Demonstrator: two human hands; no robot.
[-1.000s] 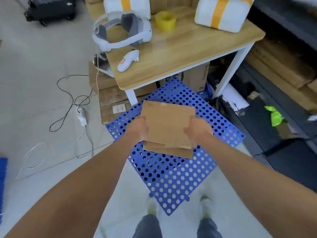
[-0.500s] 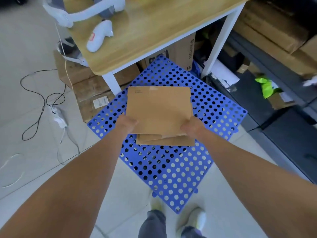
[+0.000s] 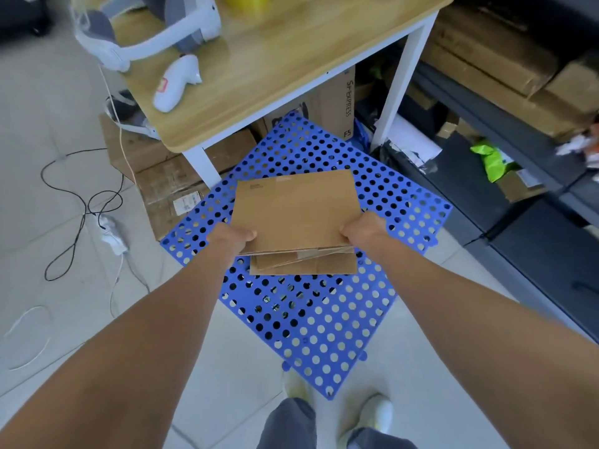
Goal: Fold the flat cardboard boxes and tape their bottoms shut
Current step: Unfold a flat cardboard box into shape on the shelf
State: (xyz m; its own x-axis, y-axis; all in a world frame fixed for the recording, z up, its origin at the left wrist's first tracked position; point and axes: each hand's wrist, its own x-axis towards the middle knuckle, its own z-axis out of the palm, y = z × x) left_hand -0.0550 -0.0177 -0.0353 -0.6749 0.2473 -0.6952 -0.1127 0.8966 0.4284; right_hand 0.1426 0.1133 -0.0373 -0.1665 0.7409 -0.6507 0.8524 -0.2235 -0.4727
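A storeroom: stacked cartons (image 3: 486,56) on shelving, boxes (image 3: 168,186) under table (image 3: 291,59).

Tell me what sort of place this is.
Probably a stockroom or packing corner: cardboard cartons are stacked on dark shelving at the right, more cartons sit under the wooden table, and the left hand and right hand hold flat cardboard boxes.
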